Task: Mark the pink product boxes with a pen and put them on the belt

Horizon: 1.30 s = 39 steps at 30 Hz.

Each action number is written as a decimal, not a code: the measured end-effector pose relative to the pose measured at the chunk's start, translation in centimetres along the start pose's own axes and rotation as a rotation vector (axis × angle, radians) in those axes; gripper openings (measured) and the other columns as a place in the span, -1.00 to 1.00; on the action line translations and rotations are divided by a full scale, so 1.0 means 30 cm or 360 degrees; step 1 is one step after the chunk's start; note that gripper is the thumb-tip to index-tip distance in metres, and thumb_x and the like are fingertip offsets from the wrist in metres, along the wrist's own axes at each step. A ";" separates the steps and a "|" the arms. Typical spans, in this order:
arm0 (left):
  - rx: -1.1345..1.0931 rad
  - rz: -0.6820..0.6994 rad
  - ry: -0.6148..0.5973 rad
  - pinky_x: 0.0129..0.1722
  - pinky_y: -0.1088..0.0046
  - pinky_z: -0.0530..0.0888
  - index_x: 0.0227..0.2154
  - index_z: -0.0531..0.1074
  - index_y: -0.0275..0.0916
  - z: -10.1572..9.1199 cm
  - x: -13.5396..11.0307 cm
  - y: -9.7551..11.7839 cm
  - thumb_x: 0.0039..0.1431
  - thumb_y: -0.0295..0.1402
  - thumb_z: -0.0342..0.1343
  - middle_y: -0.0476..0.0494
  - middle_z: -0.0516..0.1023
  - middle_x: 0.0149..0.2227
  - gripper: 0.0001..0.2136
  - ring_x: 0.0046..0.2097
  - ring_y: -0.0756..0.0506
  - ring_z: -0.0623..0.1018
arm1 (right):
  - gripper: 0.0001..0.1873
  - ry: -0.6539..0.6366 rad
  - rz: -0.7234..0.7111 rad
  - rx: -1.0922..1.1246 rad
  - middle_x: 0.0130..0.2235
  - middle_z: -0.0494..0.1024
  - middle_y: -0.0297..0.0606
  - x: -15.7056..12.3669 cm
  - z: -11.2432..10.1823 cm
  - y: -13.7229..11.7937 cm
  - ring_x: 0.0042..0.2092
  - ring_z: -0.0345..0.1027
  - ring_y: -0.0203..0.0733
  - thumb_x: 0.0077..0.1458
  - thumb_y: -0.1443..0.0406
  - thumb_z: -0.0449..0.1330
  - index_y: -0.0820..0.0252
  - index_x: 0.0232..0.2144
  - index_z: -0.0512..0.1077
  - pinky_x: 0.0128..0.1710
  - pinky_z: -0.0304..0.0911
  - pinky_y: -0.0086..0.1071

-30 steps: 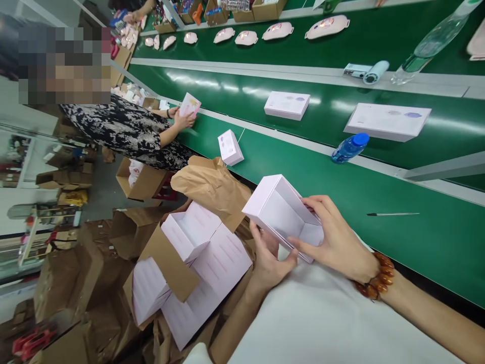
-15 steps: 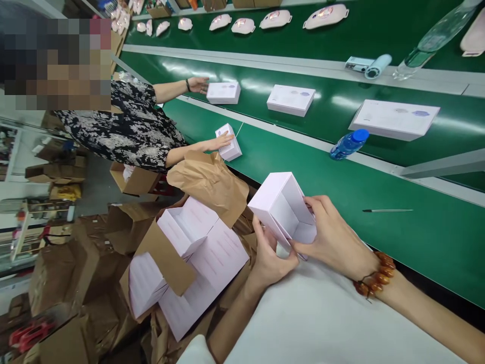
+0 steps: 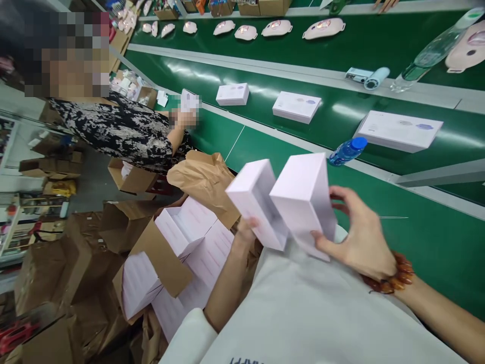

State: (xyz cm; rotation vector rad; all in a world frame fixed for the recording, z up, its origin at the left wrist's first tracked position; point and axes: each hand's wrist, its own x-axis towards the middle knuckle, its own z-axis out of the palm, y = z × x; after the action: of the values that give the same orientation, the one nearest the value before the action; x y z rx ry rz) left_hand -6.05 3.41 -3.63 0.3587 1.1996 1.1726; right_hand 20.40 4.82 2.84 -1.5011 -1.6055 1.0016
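In front of my chest are two white cardboard box pieces held side by side. My left hand (image 3: 245, 233) grips the left box piece (image 3: 246, 192) from below; its hollow side faces right. The right box piece (image 3: 297, 189) is in my right hand (image 3: 354, 235), with thumb and fingers on its right edges. The two pieces are close together; I cannot tell if they touch. Below on the left, a brown carton (image 3: 162, 258) holds several more white boxes (image 3: 206, 258), one of them standing open.
Closed white boxes (image 3: 397, 130) lie along the green conveyor (image 3: 261, 93). A blue-capped bottle (image 3: 346, 151) and a thin pen (image 3: 394, 218) are by the green bench. A co-worker (image 3: 125, 131) at the left handles a small box. Pink eye-mask-like devices (image 3: 324, 29) line the far belt.
The single open box has come apart into two pieces, one per hand, my right hand moving right. The co-worker's hands have drawn together around a box. Boxes on the conveyor have shifted slightly right.
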 end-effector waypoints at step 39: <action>-0.0125 -0.0556 -0.0533 0.21 -0.29 0.51 0.37 0.38 -0.16 0.192 -0.037 -0.051 -0.26 0.36 0.43 -0.49 0.48 0.37 0.13 0.37 -0.65 0.45 | -0.32 -0.0277 0.0222 0.0091 -0.30 0.65 -0.18 -0.076 -0.135 0.388 -0.29 0.61 0.04 0.45 -0.25 -0.13 -0.09 0.16 0.57 -0.24 0.60 0.00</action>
State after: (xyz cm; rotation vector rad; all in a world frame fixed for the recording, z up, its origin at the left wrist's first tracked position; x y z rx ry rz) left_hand -0.24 3.81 -1.95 0.2606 0.8781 0.8158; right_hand 29.38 3.12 -5.74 -1.5392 -1.5925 1.2759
